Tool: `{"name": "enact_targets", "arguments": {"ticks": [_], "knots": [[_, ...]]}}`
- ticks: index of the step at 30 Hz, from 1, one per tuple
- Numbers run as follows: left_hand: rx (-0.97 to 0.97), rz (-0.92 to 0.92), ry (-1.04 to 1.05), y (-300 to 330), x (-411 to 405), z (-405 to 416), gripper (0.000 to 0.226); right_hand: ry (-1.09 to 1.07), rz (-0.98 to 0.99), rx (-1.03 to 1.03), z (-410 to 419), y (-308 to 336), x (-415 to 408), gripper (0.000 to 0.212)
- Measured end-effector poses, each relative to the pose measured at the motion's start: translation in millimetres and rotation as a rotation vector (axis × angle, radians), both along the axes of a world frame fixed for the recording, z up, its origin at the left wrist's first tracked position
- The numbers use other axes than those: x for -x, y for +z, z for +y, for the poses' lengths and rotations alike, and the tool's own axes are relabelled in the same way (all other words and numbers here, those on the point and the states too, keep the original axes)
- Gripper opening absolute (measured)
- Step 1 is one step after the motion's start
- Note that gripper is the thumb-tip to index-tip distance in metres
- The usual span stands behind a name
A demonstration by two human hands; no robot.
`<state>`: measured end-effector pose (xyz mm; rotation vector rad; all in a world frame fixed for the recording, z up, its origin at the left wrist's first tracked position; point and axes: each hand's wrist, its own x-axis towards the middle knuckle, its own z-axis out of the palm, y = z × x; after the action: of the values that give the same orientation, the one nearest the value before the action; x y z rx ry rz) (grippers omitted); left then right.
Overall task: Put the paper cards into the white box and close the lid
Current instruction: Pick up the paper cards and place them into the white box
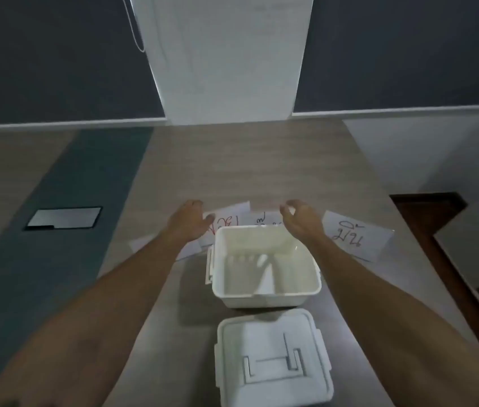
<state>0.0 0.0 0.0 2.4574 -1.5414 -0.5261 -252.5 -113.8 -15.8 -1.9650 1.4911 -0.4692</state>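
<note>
The white box stands open on the table, with nothing in it that I can see. Its lid lies flat on the table nearer to me, handle side up. Several paper cards with handwriting lie beyond and beside the box: one with red writing at the back left, one in the middle partly hidden by the box rim, one with dark writing to the right. My left hand hovers over the left cards, fingers apart. My right hand hovers behind the box, fingers curled and holding nothing.
A wooden table runs away from me to a dark wall with a white panel. A dark phone-like slab lies on a teal strip at the left. The table's right edge drops off near a dark brown piece of furniture.
</note>
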Motion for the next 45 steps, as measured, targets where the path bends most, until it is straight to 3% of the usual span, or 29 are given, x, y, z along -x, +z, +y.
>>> {"name": "enact_targets", "arguments": {"ticks": [4, 11, 13, 17, 19, 28, 36, 41, 45], "knots": [[-0.013, -0.034, 0.078, -28.6, -14.7, 18.9, 0.063, -0.069, 0.060, 0.011, 21.6, -35.8, 24.6, 0.051], [-0.069, -0.176, 0.150, -60.0, -55.7, 36.2, 0.071, -0.052, -0.144, -0.058, 38.4, -71.5, 54.5, 0.048], [-0.121, -0.163, 0.155, -63.9, -68.1, 36.8, 0.063, -0.039, -0.206, -0.065, 39.6, -73.7, 56.9, 0.045], [-0.203, -0.200, 0.117, -65.6, -73.8, 38.0, 0.021, -0.051, -0.287, -0.076, 40.7, -74.9, 57.5, 0.043], [-0.182, -0.240, 0.094, -69.3, -72.6, 39.2, 0.019, -0.053, -0.293, -0.076, 40.0, -77.2, 57.3, 0.042], [0.020, -0.224, 0.167, -65.1, -66.6, 53.4, 0.020, -0.068, -0.302, -0.091, 40.6, -77.7, 56.1, 0.042], [0.351, -0.434, 0.204, 1.5, -43.2, 62.7, 0.011, -0.065, -0.317, -0.111, 45.3, -75.2, 54.5, 0.044], [0.585, -0.410, 0.092, 47.8, 9.5, 55.9, 0.009, -0.079, -0.336, -0.144, 46.8, -74.6, 53.7, 0.045], [0.660, -0.298, -0.076, 58.5, 67.9, 43.4, 0.013, -0.101, -0.380, -0.183, 46.3, -76.5, 53.4, 0.047]]}}
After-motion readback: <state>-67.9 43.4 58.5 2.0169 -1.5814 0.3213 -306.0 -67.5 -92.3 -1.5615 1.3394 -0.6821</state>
